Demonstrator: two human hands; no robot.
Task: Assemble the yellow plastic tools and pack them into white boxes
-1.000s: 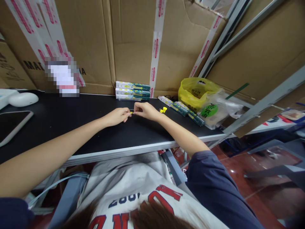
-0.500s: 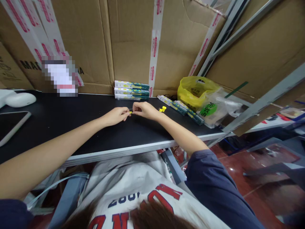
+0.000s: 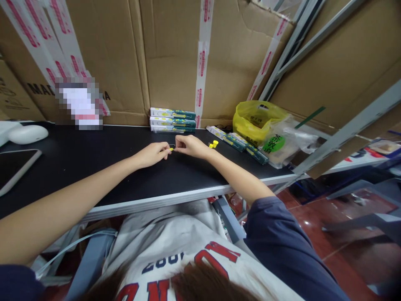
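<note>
My left hand (image 3: 154, 154) is closed in a pinch on a small yellow piece (image 3: 171, 149), whose tip shows past the fingertips. A thin wire (image 3: 172, 145) with a bent end shows just above that piece. Facing it from the right, my right hand (image 3: 191, 146) has thumb and fingers pressed together close to the yellow tip; what it pinches is too small to make out. To the right of that hand, yellow caps (image 3: 213, 144) lie on the black tabletop (image 3: 131, 179).
Behind my hands stands a stack of slim printed boxes (image 3: 173, 120). More slim boxes (image 3: 238, 142) lie right, beside a yellow plastic bag (image 3: 255, 119) and a clear bag (image 3: 278, 144). A phone (image 3: 19, 167) and a white rounded object (image 3: 29, 133) are left. Cardboard (image 3: 172, 54) backs the table.
Both hands stay almost in place, still facing each other. The bent wire and a little more of the yellow piece show between them now. The view has tilted slightly.
</note>
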